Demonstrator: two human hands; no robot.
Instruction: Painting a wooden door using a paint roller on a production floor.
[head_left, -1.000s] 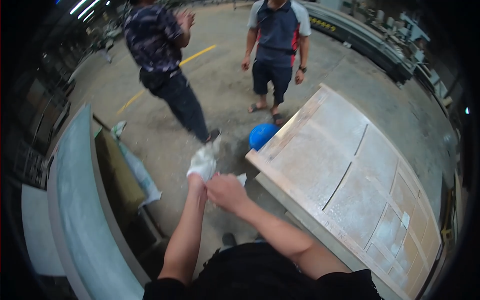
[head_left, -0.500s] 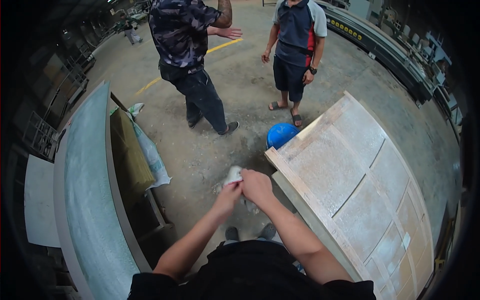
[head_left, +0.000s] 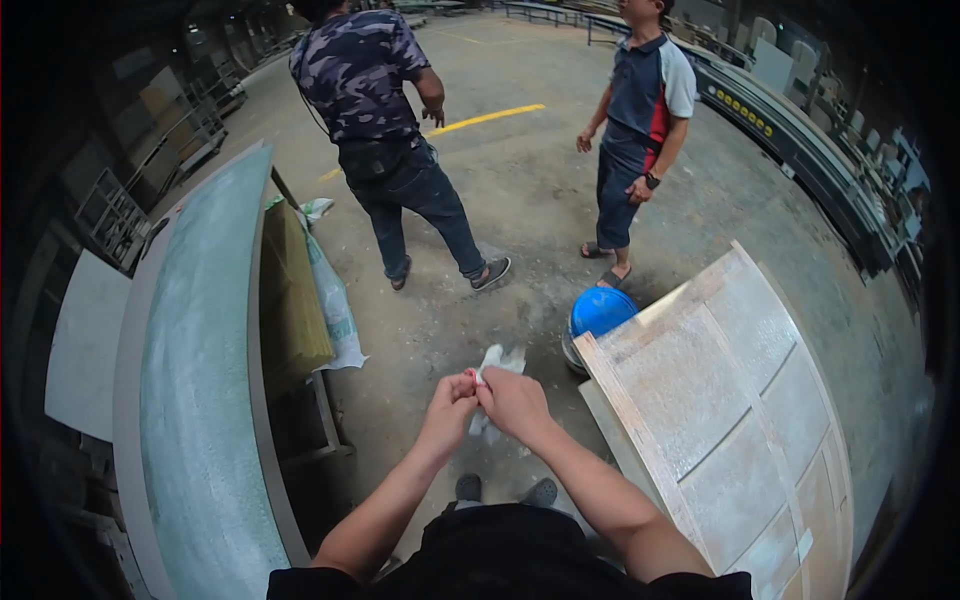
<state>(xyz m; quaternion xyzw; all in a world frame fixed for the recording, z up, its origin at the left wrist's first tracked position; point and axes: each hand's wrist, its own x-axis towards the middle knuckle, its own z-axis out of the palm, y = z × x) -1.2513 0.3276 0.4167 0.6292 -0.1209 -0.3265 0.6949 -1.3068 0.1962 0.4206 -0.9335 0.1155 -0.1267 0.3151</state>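
Both hands meet in front of my body, low over the floor, around a white cloth work glove with a red cuff edge (head_left: 491, 356). My left hand (head_left: 446, 413) pinches the glove at its red edge. Fingers closed, my right hand (head_left: 514, 403) grips the same cuff from the other side. The loose white part of the glove sticks out beyond my fingers and is partly blurred. The fingertips of both hands are partly hidden by each other and by the cloth.
At the left stands a long curved panel with a grey-green top (head_left: 200, 380). A pale, curved, framed panel (head_left: 740, 400) is at the right, beside a blue-lidded bucket (head_left: 602, 311). Two people stand ahead; one wears a camouflage shirt (head_left: 360, 85), the other shorts (head_left: 617, 205).
My hands have shifted slightly, still on the glove. My view has tilted up. The person in camouflage has lowered an arm and turned away.
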